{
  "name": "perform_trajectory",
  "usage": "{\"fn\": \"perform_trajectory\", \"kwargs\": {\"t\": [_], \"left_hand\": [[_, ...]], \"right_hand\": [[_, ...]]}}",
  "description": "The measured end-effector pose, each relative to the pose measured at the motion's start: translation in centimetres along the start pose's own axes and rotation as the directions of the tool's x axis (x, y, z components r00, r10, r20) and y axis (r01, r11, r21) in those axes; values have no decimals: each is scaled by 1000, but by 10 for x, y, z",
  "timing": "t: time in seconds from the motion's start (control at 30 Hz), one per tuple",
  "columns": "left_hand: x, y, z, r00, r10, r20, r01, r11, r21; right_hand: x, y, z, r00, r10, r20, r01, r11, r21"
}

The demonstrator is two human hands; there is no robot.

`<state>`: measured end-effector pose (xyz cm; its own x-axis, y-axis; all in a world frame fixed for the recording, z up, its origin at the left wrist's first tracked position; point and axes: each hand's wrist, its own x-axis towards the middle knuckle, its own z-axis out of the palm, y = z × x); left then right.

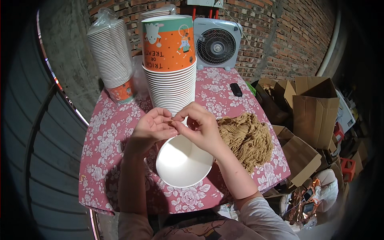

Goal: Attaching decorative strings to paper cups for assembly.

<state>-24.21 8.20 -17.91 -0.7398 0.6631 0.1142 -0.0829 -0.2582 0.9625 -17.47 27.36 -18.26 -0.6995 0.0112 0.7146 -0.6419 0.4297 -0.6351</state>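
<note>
Over the mouth of a white-lined paper bucket [185,162], my left hand [154,127] and right hand [198,124] meet at the fingertips. Between them is a small brown cord-like piece [172,122], mostly covered by the fingers. My right thumb and forefinger pinch it; my left hand, palm up with curled fingers, grips it from the other side. The bucket's opening faces me. To the right of my right forearm lies a heap of tan cords [247,140]. Just beyond my hands rises a tall stack of nested paper buckets [170,82], topped by an upside-down orange and green one [170,44].
A plastic-wrapped bucket stack [110,52] stands at the far left of the flowered pink tablecloth [106,140]. At the back are a box fan [217,46] and a small black object [236,90]. Open cardboard boxes [314,114] crowd the right side; a brick wall [292,36] stands behind.
</note>
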Motion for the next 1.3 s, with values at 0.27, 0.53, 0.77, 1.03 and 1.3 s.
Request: {"fn": "perform_trajectory", "kwargs": {"t": [0.27,0.53,0.77,1.03,1.3], "left_hand": [[2,2,4,996,-29,-89,29,1000,1],[-2,1,13,998,10,-66,-12,999,-32],[-4,4,11,995,-39,-95,48,995,88],[-2,2,6,997,-24,-70,27,999,45],[-3,5,7,996,-66,-54,71,993,94]], "right_hand": [[5,2,-11,998,39,50,-43,997,62],[4,-5,-24,957,-74,280,97,993,-71],[4,-11,-31,973,-11,230,36,994,-103],[7,-26,-39,982,-21,188,42,993,-111],[3,-14,-28,967,-78,241,104,990,-98]]}}
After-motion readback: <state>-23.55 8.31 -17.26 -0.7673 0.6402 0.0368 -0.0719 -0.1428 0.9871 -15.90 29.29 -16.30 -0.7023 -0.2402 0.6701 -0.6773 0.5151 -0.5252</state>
